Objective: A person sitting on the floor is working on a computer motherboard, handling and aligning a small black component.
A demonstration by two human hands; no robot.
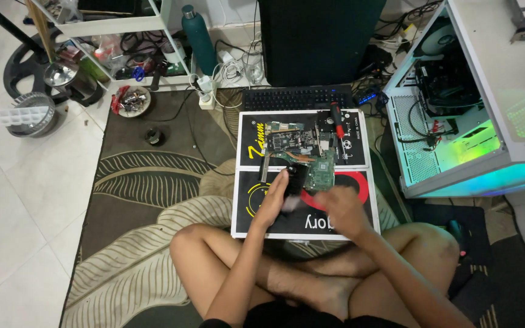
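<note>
A small green board (321,172) lies on the black mat (304,225), near its middle, with a black part (296,177) touching its left edge. The left hand (273,197) is clenched on that black part, fingers curled over its top. The right hand (339,209) rests on the mat just below the board; motion blur hides its grip, so I cannot tell whether it holds anything, though a pale blur (291,203) sits between the two hands.

As a judgement: the board is thin and lies loose, so a hard pull on the black part could drag or flex it, and bare fingers on the exposed circuitry risk smudging it or bending small parts. The mat lies on a soft rug (147,182), not on a desk, so pressing down could tilt it and let loose pieces slide.

Just behind the green board lies a larger board (287,141) with copper pipes, close enough to be knocked by the left wrist. A red-handled screwdriver (337,119) lies on the mat's far right side, and could roll if the mat shifts. Beyond are a keyboard (299,97) and a black tower (317,39); to the right an open white case (457,115) glows, near the right elbow. A teal bottle (199,37) and a tangle of cables stand further back, well apart.
</note>
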